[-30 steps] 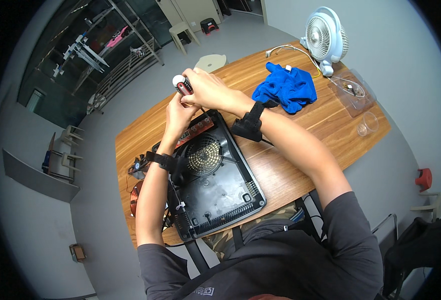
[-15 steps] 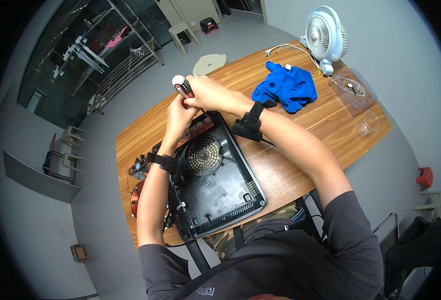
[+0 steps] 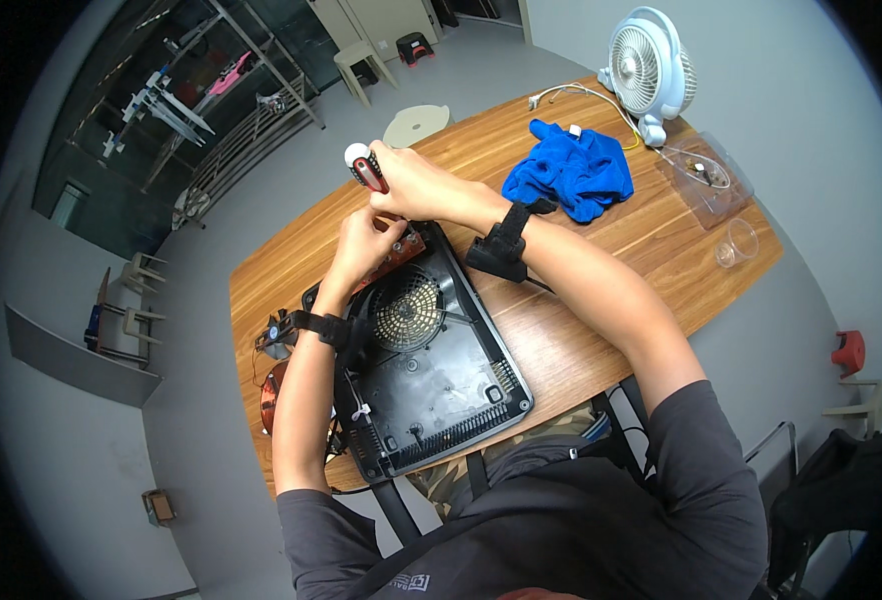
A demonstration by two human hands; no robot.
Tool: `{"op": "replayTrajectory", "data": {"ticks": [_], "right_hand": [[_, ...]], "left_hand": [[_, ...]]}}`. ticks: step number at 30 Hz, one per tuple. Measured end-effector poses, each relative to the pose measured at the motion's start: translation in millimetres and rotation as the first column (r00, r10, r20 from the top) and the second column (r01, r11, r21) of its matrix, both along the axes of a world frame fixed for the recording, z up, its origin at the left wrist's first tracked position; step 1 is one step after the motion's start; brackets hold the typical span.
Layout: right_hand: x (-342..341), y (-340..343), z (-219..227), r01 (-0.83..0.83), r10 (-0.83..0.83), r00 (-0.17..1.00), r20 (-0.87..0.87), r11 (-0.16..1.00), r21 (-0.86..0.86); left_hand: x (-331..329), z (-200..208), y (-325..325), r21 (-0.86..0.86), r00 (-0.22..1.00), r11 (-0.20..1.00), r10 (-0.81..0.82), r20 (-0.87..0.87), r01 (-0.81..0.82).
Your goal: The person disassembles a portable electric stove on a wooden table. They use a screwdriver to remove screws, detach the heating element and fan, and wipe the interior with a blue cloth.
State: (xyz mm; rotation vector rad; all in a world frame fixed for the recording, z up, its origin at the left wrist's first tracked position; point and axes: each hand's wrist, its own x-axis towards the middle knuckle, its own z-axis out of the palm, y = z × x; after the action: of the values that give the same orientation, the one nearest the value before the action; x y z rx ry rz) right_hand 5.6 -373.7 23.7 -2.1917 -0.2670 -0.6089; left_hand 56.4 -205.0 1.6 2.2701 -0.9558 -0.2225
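Note:
My right hand [image 3: 413, 188] is wrapped round the handle of a screwdriver [image 3: 365, 168], black and red with a white end. It is held tilted over the far end of an open black plastic appliance housing [image 3: 441, 375]. Just below, my left hand [image 3: 361, 245] has its fingers bent together beside a reddish-brown circuit board strip [image 3: 408, 250] in that housing. Whatever those fingertips hold is hidden, and so is the screwdriver's tip. A round vent grille [image 3: 408, 310] lies in the housing's floor, nearer to me than the board.
Left of the housing, partly behind my forearm, are a copper-coloured round part [image 3: 270, 398] and a small black part with wires [image 3: 279, 332]. To the right lie a blue cloth [image 3: 571, 172], a white desk fan [image 3: 646, 70], a clear plastic tray [image 3: 703, 185] and a clear cup [image 3: 736, 245].
My left hand has come slightly away from the screwdriver, down toward the circuit board, with its fingers reaching right. My right hand keeps hold of the screwdriver, its handle turned a little.

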Motion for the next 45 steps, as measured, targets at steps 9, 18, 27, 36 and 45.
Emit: {"op": "replayTrajectory", "data": {"ticks": [9,18,27,36,45], "right_hand": [[-5.8,-0.5,11.8,0.012,-0.012,1.0,-0.005,0.999,0.033],[-7.5,-3.0,16.4,0.059,-0.059,0.998,0.031,0.998,0.008],[-12.1,11.3,31.0,0.05,-0.053,0.998,0.024,0.991,0.127],[-23.6,15.6,56.6,0.153,-0.155,0.985,0.08,0.988,0.026],[-24.8,-57.0,12.1,0.198,-0.296,0.918,-0.265,0.919,-0.341]], "left_hand": [[-1.2,-8.4,-0.1,0.011,0.997,0.997,-0.072,0.019,0.072],[1.6,-20.8,5.0,-0.061,0.994,0.992,-0.109,0.01,0.109],[-1.9,-21.5,22.5,-0.321,0.995,0.944,-0.054,0.083,0.078],[51.8,-2.8,88.5,-0.135,0.947,0.981,0.171,0.274,-0.138],[104.4,-43.8,200.7,0.333,0.873,0.808,0.427,0.236,-0.486]]}}
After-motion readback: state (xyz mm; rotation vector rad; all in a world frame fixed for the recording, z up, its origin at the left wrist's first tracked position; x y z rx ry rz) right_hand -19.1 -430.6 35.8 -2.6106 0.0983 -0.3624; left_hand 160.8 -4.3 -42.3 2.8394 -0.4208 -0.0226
